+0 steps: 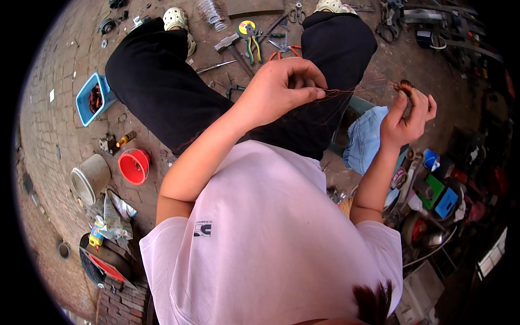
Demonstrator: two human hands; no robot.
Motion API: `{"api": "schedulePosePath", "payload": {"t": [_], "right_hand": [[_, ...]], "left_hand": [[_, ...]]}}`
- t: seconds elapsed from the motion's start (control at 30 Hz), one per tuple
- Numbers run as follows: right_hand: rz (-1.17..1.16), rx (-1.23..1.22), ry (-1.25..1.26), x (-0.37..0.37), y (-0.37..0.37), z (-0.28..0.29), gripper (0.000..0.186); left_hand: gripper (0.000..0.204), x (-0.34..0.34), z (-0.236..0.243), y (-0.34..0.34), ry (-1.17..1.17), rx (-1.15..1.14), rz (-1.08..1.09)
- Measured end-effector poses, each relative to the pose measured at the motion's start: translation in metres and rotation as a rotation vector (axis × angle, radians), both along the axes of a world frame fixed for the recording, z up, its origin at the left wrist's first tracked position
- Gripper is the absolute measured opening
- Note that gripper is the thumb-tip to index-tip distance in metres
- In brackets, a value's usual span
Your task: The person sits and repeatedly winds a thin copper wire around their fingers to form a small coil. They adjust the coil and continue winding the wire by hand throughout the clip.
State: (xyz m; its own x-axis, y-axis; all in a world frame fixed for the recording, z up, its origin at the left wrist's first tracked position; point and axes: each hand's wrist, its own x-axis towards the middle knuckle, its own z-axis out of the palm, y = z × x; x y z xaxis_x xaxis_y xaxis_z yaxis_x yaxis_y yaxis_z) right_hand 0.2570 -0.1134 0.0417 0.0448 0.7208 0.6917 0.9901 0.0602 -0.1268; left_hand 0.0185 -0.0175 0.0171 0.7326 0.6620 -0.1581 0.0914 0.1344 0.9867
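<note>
My left hand (279,89) is raised over my lap, fingers curled with the thumb and index pinched on thin reddish copper wire (346,91). The fine, loose strands stretch rightward to my right hand (403,122), which grips a small coiled bundle of copper wire (403,86) between thumb and fingers. A few stray strands rise above it and others hang over my dark trousers (151,103). Beyond my left hand lie a hammer (235,54), pliers with yellow-green handles (253,46) and orange-handled pliers (279,54). A folded light-blue denim cloth (363,138) is under my right hand.
At left are a blue tub holding dark reddish scrap (82,103), a red bucket (131,168), a white bucket (84,181) and a yellow bottle (125,138). Scissors (297,13) lie ahead. Cluttered tools, metal parts and containers (436,189) crowd the right side.
</note>
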Motion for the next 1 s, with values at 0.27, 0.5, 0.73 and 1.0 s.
{"api": "schedulePosePath", "payload": {"t": [0.27, 0.5, 0.73, 1.0], "right_hand": [[0.019, 0.043, 0.003, 0.001, -0.001, -0.001, 0.007], [0.019, 0.127, -0.010, -0.003, -0.006, 0.006, 0.006], [0.047, 0.140, -0.028, -0.003, -0.008, 0.006, 0.007], [0.030, 0.084, -0.031, -0.006, -0.009, 0.008, 0.008]], "left_hand": [[0.023, -0.001, 0.008, -0.004, -0.115, -0.129, -0.013], [0.014, -0.002, 0.018, -0.004, -0.111, -0.020, 0.012], [0.014, 0.001, 0.024, -0.012, -0.167, -0.014, 0.108], [0.013, -0.003, 0.029, -0.011, -0.263, -0.063, 0.128]]}}
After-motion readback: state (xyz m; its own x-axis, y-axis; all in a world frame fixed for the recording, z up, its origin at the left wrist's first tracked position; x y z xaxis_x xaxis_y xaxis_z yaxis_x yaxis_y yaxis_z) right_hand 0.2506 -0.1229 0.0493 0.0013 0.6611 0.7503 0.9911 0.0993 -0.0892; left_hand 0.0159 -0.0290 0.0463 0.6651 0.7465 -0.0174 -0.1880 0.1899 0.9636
